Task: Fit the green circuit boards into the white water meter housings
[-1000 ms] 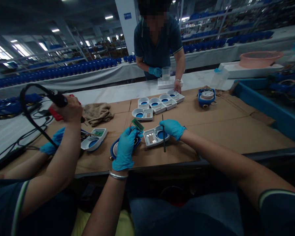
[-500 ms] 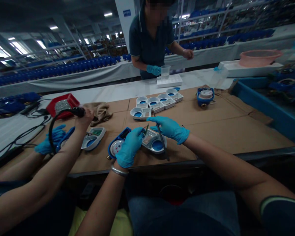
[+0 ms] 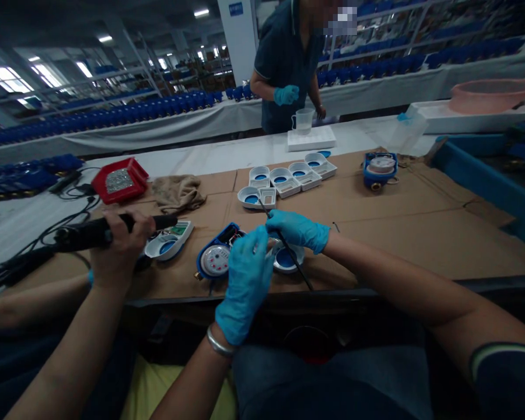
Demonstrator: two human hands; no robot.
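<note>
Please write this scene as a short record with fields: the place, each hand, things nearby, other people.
Place: cardboard-covered workbench in a hall with shelves.
Left hand: blue glove, against the white cover; grip hidden.
Right hand: blue glove, holds a thin black tool over that cover.
Beside: blue meter left of the cover.
Co-worker, left: bare hand holds a black corded tool.
Person opposite: gloved hand near a clear jug.
Rest: row of white covers, red tray, cloth.

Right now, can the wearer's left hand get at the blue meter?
Probably yes: the left hand sits right beside the blue meter, nothing between them, though it's holding the white cover; right hand grips the black tool.
</note>
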